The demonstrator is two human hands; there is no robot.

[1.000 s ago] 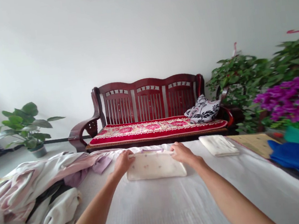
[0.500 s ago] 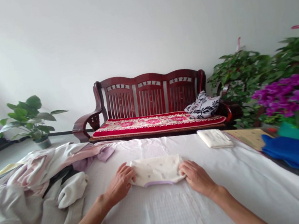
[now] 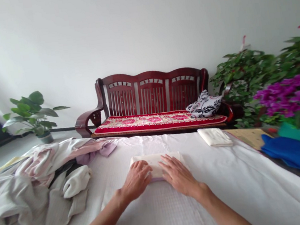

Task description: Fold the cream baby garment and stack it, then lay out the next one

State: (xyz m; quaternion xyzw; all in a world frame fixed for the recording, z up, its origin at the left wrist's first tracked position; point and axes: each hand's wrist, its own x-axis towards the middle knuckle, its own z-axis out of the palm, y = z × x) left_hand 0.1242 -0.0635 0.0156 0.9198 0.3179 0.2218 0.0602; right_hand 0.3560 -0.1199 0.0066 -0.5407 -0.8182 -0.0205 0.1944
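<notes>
A cream garment with a lilac edge, folded into a flat rectangle, lies on the white cloth that covers the table. On its left part rests my left hand, fingers bent but apart, gripping nothing that shows. My right hand lies flat on the right part with its fingers spread. Both hands cover much of the garment, and only its far edge, its middle and a strip of lilac show.
To the left a heap of clothes spreads over the table. A folded white garment lies at the far right. Beyond it are blue fabric and purple flowers. A wooden bench with a patterned cushion stands behind the table.
Both hands have let go of the garment's side edges and moved inward onto its top. The fingers have opened out. The view has shifted slightly.
</notes>
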